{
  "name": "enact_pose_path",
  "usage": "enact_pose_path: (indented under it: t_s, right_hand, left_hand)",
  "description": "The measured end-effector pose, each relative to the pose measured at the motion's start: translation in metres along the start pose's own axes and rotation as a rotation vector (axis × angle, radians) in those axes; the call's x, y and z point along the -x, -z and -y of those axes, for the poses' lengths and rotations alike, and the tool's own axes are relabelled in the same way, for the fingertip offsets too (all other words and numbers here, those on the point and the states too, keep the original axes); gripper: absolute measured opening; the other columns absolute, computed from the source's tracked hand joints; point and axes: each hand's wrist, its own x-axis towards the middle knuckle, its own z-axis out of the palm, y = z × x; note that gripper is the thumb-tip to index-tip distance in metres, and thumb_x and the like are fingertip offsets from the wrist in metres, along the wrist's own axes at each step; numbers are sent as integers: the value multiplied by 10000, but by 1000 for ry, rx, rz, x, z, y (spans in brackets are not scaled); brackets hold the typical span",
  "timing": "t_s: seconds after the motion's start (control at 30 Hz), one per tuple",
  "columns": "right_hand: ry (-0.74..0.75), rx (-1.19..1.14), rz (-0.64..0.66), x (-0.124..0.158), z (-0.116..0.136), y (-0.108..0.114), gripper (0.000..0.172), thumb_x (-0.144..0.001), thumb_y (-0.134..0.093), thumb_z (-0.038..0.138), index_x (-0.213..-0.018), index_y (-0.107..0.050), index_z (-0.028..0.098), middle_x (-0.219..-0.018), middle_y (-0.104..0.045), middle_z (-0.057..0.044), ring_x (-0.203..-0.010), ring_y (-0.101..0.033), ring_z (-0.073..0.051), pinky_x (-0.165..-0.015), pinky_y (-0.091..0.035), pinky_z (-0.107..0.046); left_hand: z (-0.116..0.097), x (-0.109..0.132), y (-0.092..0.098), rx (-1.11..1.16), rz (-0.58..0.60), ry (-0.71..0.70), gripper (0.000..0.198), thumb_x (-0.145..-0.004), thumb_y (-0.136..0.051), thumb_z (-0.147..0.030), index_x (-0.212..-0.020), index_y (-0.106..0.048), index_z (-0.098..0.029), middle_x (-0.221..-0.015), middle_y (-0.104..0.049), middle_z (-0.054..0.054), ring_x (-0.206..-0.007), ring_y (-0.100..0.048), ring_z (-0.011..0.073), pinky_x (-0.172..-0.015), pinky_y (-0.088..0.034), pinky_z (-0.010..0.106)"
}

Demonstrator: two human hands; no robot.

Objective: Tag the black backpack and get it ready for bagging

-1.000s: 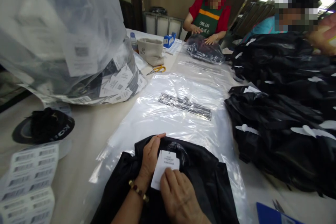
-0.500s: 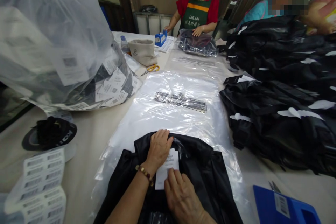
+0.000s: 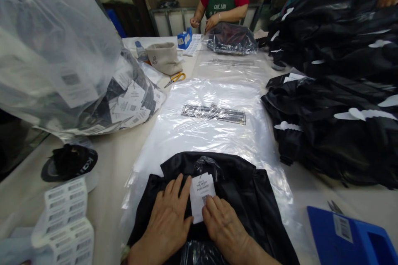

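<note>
A black, leather-look jacket [image 3: 239, 198] lies in front of me on a stack of clear plastic bags [image 3: 161, 140]. On its chest is a white hang tag [image 3: 197, 211] with printed words and a small square code. My left hand [image 3: 169, 211] rests flat on the jacket, fingers stretched out, its forefinger and thumb by the tag's left edge. The curled fingers of my right hand [image 3: 222, 219] pinch the tag's right side. Clear plastic shows at the collar and lower front of the jacket.
Left stand a big clear bag of tags [image 3: 133, 103], a black ribbon roll [image 3: 70, 161] and barcode stickers [image 3: 73, 215]. Yellow-handled scissors [image 3: 177, 78] lie farther back. Black jackets [image 3: 326, 132] are heaped right, above a blue holder [image 3: 351, 236]. A co-worker [image 3: 225, 0] stands across the table.
My left hand has moved from the collar down to the jacket's left front, flattening beside the tag. My right hand stays on the tag. The co-worker's hands have come off the bagged garment's top.
</note>
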Motion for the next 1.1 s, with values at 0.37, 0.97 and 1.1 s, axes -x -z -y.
enact_pose_path:
  t_s: [0.37,0.97,1.1]
  right_hand:
    - [28,-32,-18,-2,-5,18,240,-607,-520,-12,-757,-493,174,-770,-546,-53,-711,-495,-208,-620,-390,-322]
    - [19,-68,64,-4,4,25,236,-601,-539,-5,-757,-516,171,-725,-534,-45,-666,-502,-211,-531,-428,-304]
    - [127,-156,128,-5,-1,39,228,-659,-557,41,-866,-585,132,-841,-606,-64,-781,-538,-196,-720,-489,-316]
  left_hand:
    - [-13,4,4,-77,134,60,804,-644,-468,-19,-1421,-264,-52,-1482,-204,185,-1327,-308,341,-979,-443,445]
    - [-8,0,13,480,14,180,620,-649,-515,-129,-1267,-523,-81,-1380,-402,225,-1216,-476,315,-979,-441,441]
    - [-21,8,1,45,99,47,487,-858,-394,-143,-1334,-436,-46,-1352,-388,310,-1141,-540,333,-856,-518,422]
